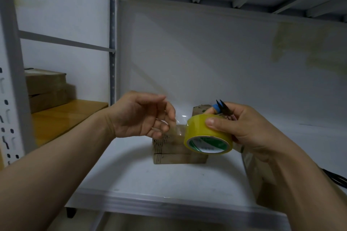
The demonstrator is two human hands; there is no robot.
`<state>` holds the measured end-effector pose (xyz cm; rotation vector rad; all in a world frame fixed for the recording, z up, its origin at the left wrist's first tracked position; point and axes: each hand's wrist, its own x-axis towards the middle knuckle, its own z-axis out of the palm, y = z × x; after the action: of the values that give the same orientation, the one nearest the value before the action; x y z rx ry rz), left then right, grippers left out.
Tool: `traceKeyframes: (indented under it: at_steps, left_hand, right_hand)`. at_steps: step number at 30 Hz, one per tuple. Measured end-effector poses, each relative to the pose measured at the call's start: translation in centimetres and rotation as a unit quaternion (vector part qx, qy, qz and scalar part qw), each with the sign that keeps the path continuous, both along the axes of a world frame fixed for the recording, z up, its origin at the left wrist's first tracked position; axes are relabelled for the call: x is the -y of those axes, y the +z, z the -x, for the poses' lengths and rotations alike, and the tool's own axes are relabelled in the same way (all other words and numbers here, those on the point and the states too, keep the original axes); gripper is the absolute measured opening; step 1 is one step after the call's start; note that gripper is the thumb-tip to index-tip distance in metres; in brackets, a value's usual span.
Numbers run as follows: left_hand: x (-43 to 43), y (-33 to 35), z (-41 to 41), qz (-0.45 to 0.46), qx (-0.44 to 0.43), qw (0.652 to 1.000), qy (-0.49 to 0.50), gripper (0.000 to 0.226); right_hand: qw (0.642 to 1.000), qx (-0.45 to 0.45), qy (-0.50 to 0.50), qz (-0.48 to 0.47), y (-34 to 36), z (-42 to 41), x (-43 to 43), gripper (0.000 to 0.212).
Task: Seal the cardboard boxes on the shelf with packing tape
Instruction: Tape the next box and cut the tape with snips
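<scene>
In the head view, the right hand (242,127) grips a yellowish tape roll (206,133). Its thumb is pressed across the roll's outer face and its fingers are curled round the far side. The same hand also holds dark pointed scissors (222,106), whose tips stick up above the knuckles. A blue part shows just beside the tips, and what it belongs to cannot be told. The left hand (142,116) is held near the roll on its left, fingers curled. Its fingertips (163,130) pinch the free end of a clear strip of tape (178,129) that runs from them to the roll. Both hands and the roll hang just above a small flat cardboard box (178,154), which lies on the white shelf (150,180) near its back wall. The roll hides part of the box's right end. Whether the strip touches the box top cannot be told. A second cardboard box (252,169) sits at the right, mostly hidden under the right forearm. A black cable (336,180) lies past it. In the bay to the left, well apart, stacked boxes (47,88) rest on a wooden board (69,116).
</scene>
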<state>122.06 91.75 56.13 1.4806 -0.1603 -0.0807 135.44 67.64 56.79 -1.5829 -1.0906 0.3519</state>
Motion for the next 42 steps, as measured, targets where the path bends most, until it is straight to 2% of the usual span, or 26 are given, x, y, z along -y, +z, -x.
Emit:
traceKeyframes:
  at_steps: [2, 4, 5, 8, 12, 16, 18, 23, 26, 28, 30, 33, 35, 38, 40, 42]
  left_hand:
    - [0.5, -0.2, -0.2, -0.107, -0.011, 0.989, 0.099, 0.025]
    - [1.0, -0.3, -0.5, -0.204, -0.017, 0.964, 0.171, 0.012]
    - [1.0, -0.4, -0.6, -0.221, -0.024, 0.956, 0.189, 0.017]
    - [0.5, -0.5, -0.5, -0.22, -0.051, 0.951, 0.21, 0.031]
    - [0.4, -0.9, -0.4, -0.254, -0.079, 0.943, 0.199, 0.011]
    - [0.2, -1.5, -0.5, -0.225, -0.113, 0.94, 0.232, 0.014]
    - [-0.1, -1.6, -0.6, -0.236, -0.122, 0.934, 0.238, 0.017]
    - [-0.6, -1.6, -1.4, -0.239, -0.101, 0.925, 0.279, 0.021]
    - [-1.4, -1.2, -2.2, -0.377, -0.062, 0.871, 0.309, 0.013]
    - [-1.7, -0.9, -2.6, -0.437, -0.051, 0.848, 0.296, 0.009]
    - [-2.2, -0.4, -3.3, -0.468, -0.034, 0.832, 0.297, 0.009]
    - [-3.4, 0.5, -4.6, -0.491, 0.004, 0.818, 0.3, 0.015]
    - [-4.2, 0.7, -5.6, -0.504, 0.017, 0.812, 0.293, 0.012]
    - [-5.4, 0.0, -7.2, -0.491, 0.021, 0.831, 0.261, 0.072]
    - [-6.0, -0.8, -7.9, -0.482, 0.024, 0.841, 0.246, 0.087]
    - [-6.6, -1.6, -8.3, -0.466, 0.021, 0.849, 0.249, 0.09]
  right_hand:
    - [1.0, 0.006, 0.003, 0.004, -0.2, 0.0, -0.1, 0.028]
    - [1.0, 0.017, 0.005, 0.012, -0.4, -0.1, -0.3, 0.03]
    - [1.0, 0.021, 0.003, 0.016, -0.5, -0.2, -0.4, 0.031]
    - [0.999, 0.033, -0.014, 0.035, -0.8, -0.6, -0.5, 0.034]
    - [0.998, 0.029, -0.016, 0.059, -1.5, -0.5, -1.0, 0.033]
    - [0.978, 0.023, -0.015, 0.206, -1.7, 0.2, -1.0, 0.03]
    - [0.971, 0.011, 0.017, 0.24, -2.2, 1.0, -1.2, 0.032]
    - [0.978, -0.033, 0.035, 0.203, -4.2, 2.4, -2.6, 0.033]
    - [0.973, -0.021, 0.079, 0.216, -5.5, 3.4, -3.4, 0.029]
    - [0.97, -0.043, 0.098, 0.219, -5.7, 3.9, -3.9, 0.023]
    - [0.97, -0.085, 0.069, 0.215, -5.8, 4.2, -4.3, 0.024]
    - [0.969, -0.186, -0.043, 0.159, -6.5, 3.4, -5.1, 0.035]
    - [0.97, -0.186, -0.075, 0.137, -7.3, 2.8, -5.7, 0.037]
    - [0.974, -0.154, -0.081, 0.145, -8.3, 2.5, -6.9, 0.05]
    - [0.973, -0.157, -0.086, 0.147, -9.0, 2.4, -7.7, 0.057]
    - [0.97, -0.167, -0.089, 0.153, -9.4, 2.3, -8.4, 0.049]
